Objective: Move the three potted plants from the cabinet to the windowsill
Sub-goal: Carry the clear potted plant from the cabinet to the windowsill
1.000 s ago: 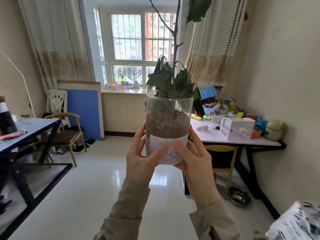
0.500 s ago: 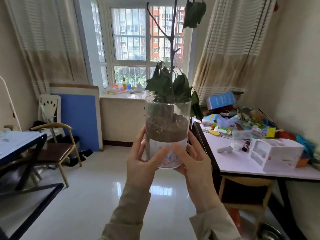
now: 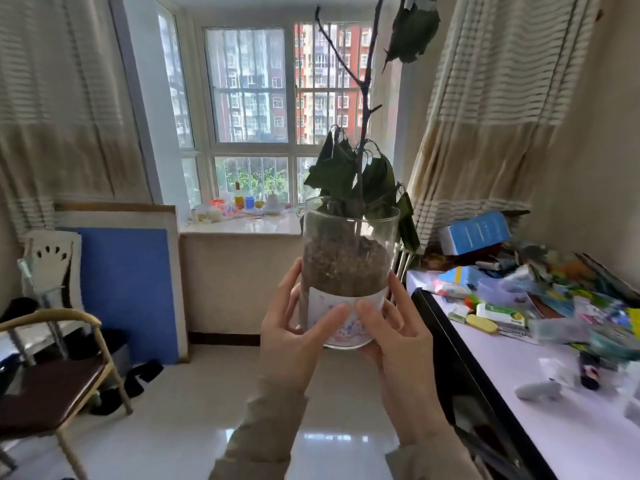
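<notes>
I hold a potted plant [image 3: 346,268] upright in front of me: a clear glass jar with brown soil, a white patterned band at the bottom, wilted dark leaves and a tall bare stem. My left hand [image 3: 294,330] wraps the jar's left side and my right hand [image 3: 401,334] wraps its right side, thumbs on the front. The white windowsill [image 3: 242,225] lies straight ahead beyond the jar, under the barred window. The cabinet and the other plants are out of view.
Small bottles and cups [image 3: 235,206] stand on the sill's back part. A cluttered white table [image 3: 540,393] with a black edge runs along the right. A wooden chair [image 3: 52,386] and a blue board [image 3: 128,289] are at the left. Glossy tiled floor [image 3: 180,417] leads to the window wall.
I have walked toward the window with the plant held the same way; the sill and window loom larger, the right table is closer, and the left table has left the view.
</notes>
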